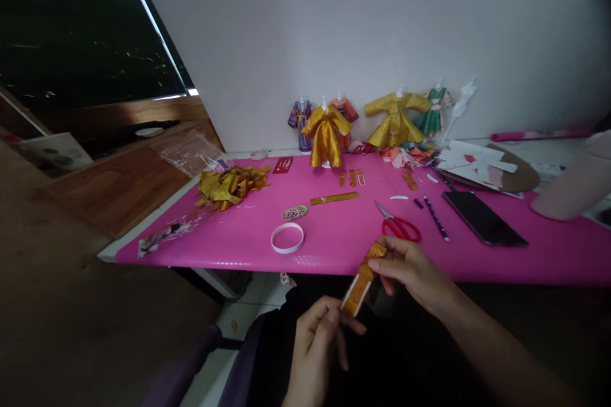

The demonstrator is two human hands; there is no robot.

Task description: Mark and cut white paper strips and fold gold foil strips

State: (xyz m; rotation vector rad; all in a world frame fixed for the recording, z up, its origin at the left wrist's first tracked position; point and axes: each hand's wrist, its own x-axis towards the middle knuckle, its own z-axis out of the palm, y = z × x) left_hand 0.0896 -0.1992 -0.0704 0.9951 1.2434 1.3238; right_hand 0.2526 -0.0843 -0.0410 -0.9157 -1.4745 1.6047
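Observation:
A gold fabric strip (359, 290) with white edging along its lower part hangs in the air just off the table's front edge. My right hand (413, 267) pinches its upper end between thumb and fingers. At the lower end, the fingertips of my left hand (316, 337) are closed on the strip's corner. Red-handled scissors (400, 229) lie on the pink table (229, 245) just beyond my right hand. Farther left are a white ring of tape (287, 250) and a small oval patterned tin (294, 212). A flat gold strip (334, 198) lies behind them.
Small dressed figures (327, 130) stand along the wall. Gold scraps (231, 186) are heaped at the left. Three small gold pieces (352, 178) lie mid-table. A phone (484, 217), a patterned pen (436, 217) and a pale bottle (573, 181) are at the right.

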